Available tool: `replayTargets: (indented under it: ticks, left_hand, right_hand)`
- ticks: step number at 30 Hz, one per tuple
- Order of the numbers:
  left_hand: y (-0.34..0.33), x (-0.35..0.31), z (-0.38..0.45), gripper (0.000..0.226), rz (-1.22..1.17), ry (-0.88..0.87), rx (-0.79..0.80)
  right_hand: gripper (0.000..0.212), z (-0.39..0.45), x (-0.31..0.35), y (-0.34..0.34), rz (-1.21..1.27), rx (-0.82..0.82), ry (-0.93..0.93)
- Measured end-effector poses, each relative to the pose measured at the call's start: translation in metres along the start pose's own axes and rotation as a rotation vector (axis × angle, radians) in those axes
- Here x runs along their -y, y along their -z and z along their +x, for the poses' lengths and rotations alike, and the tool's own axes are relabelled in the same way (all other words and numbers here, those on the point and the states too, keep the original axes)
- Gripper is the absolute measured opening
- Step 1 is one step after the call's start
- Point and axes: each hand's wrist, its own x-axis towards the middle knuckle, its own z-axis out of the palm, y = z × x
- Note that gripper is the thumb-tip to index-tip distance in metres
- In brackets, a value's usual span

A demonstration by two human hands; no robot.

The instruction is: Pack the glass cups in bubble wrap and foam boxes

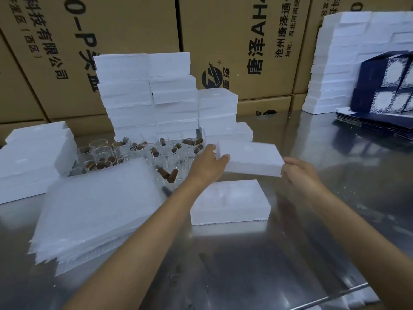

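Note:
A white foam box half [251,158] hangs tilted in the air above the table. My left hand [210,163] grips its left end and my right hand [298,173] holds its right end. Below it another foam box half [230,202] lies flat on the steel table, hollow side up. A thick stack of bubble wrap sheets [96,204] lies to the left. Behind the stack stand several glass cups [138,153] with brown handles, crowded together.
Piles of white foam boxes [147,92] rise behind the cups, more lie at the left [33,157] and the far right [335,63]. Dark blue gift boxes [384,86] stand at the right. Large cardboard cartons [234,41] wall off the back. The steel table [245,265] spreads in front.

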Motion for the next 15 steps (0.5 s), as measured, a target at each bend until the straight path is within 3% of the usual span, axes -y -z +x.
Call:
replayTargets:
  ticks: [4,8,11,15]
  left_hand:
    - [-0.006,0.022,0.007,0.035,0.095,-0.072,-0.115]
    - [0.012,0.050,0.007,0.020,0.269,-0.065,-0.299]
    - [0.026,0.065,0.007,0.024,0.378,-0.066,-0.213]
    - [0.025,0.070,0.008,0.009,0.420,-0.080,-0.133]
  right_hand:
    - [0.021,0.018,-0.029,-0.004,-0.015,0.041,-0.132]
    - [0.038,0.018,-0.033,-0.009,-0.091,-0.064,-0.005]
    - [0.036,0.014,-0.018,-0.020,-0.134,-0.046,0.156]
    - [0.042,0.006,0.003,-0.047,-0.248,0.015,0.322]
